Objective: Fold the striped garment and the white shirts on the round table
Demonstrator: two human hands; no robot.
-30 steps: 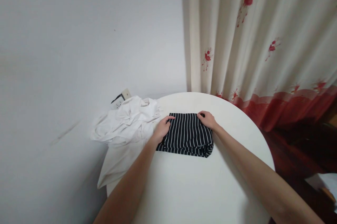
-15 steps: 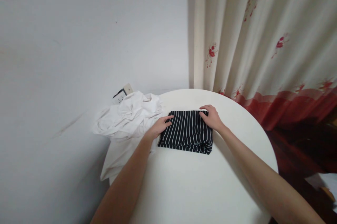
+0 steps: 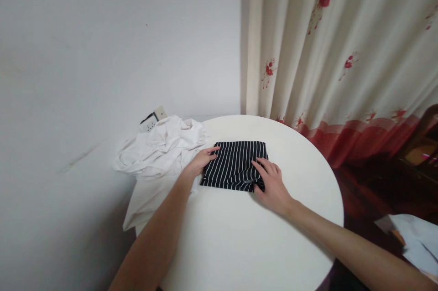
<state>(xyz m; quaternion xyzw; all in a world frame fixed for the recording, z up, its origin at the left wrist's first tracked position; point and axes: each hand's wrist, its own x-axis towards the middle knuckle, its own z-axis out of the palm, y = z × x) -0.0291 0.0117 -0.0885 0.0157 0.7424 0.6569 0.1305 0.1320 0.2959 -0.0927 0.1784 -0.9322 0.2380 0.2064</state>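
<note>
A folded black cloth with white stripes (image 3: 236,163) lies flat on the round white table (image 3: 239,241). Its near right corner is rumpled, with a small bunched opening. My left hand (image 3: 200,163) rests at its left edge, fingers stretched onto the fabric and thumb apart. Over the near right corner lies my right hand (image 3: 272,186), fingers spread on top and the thumb at the near edge. Part of that corner is hidden under the hand. Neither hand visibly grips the fabric.
A crumpled white cloth (image 3: 164,149) is heaped at the table's left side against the wall, hanging over the edge. Behind it is a wall socket (image 3: 149,122). A floral curtain (image 3: 301,54) hangs behind the table. White papers or cloth (image 3: 414,238) show at the lower right.
My right hand has moved from the cloth's far right corner to its near right corner. My left hand stays at the left edge. The view has shifted slightly.
</note>
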